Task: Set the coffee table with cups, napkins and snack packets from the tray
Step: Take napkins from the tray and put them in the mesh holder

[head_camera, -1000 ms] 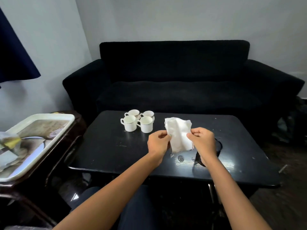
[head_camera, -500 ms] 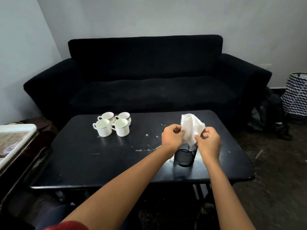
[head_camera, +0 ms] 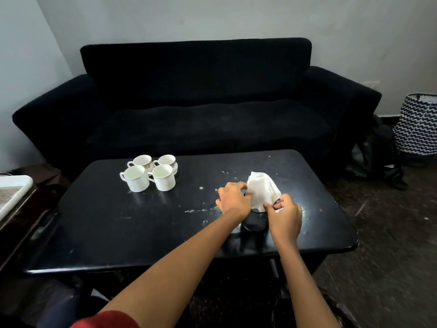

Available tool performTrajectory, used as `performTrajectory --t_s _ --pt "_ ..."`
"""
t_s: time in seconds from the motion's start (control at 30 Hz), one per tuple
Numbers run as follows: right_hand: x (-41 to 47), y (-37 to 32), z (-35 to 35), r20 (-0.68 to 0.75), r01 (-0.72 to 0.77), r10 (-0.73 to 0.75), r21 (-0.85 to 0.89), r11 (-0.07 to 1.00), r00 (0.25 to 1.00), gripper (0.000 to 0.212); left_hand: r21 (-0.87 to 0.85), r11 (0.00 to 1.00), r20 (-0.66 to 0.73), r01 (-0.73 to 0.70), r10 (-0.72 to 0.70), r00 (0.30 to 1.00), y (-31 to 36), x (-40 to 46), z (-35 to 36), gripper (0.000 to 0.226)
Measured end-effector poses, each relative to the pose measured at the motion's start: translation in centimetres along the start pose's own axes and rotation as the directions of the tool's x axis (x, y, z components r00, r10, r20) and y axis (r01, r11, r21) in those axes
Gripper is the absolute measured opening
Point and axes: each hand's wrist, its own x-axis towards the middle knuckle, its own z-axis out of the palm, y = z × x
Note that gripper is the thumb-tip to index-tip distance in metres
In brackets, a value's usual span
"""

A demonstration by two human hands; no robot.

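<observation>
Fingers (head_camera: 238, 185) pinch crumpled white napkin (head_camera: 262, 190) over black mesh cup (head_camera: 256, 220).

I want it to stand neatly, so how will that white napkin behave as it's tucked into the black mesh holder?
The napkin looks soft and floppy: it is crumpled between the left hand and right hand, so it probably won't stand stiffly. It seems very light. The mesh holder is small and might tip if pushed hard.

four cups (head_camera: 151, 174) clustered far left (touching), bare table (head_camera: 118, 233) in front
</observation>
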Motion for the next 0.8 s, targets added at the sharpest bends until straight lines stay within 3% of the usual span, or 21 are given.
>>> performTrajectory --t_s 0.1,0.23,0.4,0.5,0.63,0.7,0.8 --pt "-0.2 0.0 0.1 0.023 0.014 -0.013 -0.049 0.999 1.000 0.022 -0.042 0.999 0.017 -0.020 0.020 1.000 -0.2 -0.2 0.0 0.034" --pt "-0.2 -0.4 0.0 -0.029 0.019 -0.019 -0.018 1.000 0.999 0.049 -0.116 0.992 0.032 -0.058 0.063 0.998 -0.8 -0.9 0.1 0.044" --pt "-0.1 -0.5 0.3 0.037 0.151 -0.149 -0.079 0.985 0.988 0.031 -0.153 0.986 -0.042 -0.068 0.062 0.997 -1.4 -1.6 0.3 0.035" --pt "-0.1 -0.4 0.5 0.081 0.131 -0.118 -0.179 0.975 0.990 0.028 -0.115 0.992 -0.012 -0.044 0.043 0.999 -1.8 -1.9 0.5 0.026" --pt "-0.1 -0.1 0.6 0.135 0.091 -0.058 -0.254 0.963 0.989 0.031 -0.088 0.994 0.043 -0.062 0.066 0.997 -1.8 -2.1 0.5 0.035" --pt "-0.1 -0.1 0.6 0.114 0.085 -0.062 -0.213 0.973 0.992 0.032 -0.118 0.991 0.050 -0.059 0.066 0.997 -1.9 -2.2 0.4 0.038" --pt "-0.2 -0.3 0.6 -0.018 0.041 -0.042 -0.020 0.999 0.999 0.034 -0.211 0.977 0.037 -0.036 0.045 0.998 -2.2 -2.7 0.4 0.039"
